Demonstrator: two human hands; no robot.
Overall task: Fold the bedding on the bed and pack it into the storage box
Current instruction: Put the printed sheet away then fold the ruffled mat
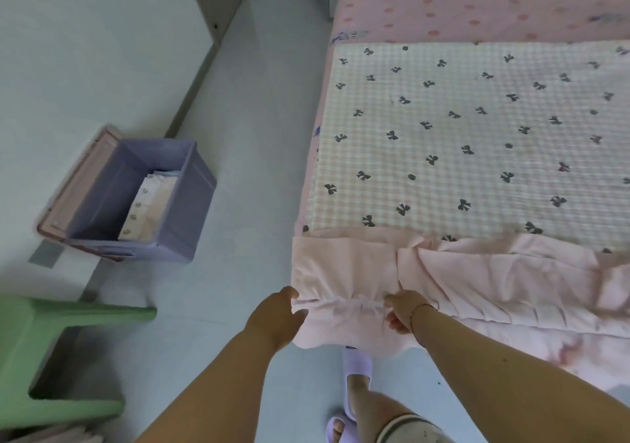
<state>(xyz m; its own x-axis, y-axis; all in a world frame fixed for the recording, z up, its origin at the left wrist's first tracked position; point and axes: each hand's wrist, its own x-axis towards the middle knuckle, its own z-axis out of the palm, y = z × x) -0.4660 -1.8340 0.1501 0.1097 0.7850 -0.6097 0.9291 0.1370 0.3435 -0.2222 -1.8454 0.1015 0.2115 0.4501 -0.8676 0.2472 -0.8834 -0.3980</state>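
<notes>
Person stands at the foot corner of the bed (443,6), both arms out. Left hand (278,316) pinches the near edge of the pink bedding (494,279), thumb and fingers closed on the fabric at its left corner. Right hand (400,311) grips the same edge a little to the right, fingers curled round a bunched fold; thin band on that wrist. Between the two hands the pink fabric is stretched and creased, hanging over the mattress edge. The rest of the pink bedding lies rumpled along the near side of the bed, running off to the right. Beyond it a checked blanket (477,136) with dark bow prints lies flat on the pink dotted sheet. Purple storage box (191,204) sits on the floor (259,136) to the left, well apart from the bed, against the wall, open; a folded pale item (150,204) with small dots already lies inside at the bottom. Green stool (41,333) near the lower left, blurred. Person's feet in lilac slippers (356,364) on the floor just beside the bed.
</notes>
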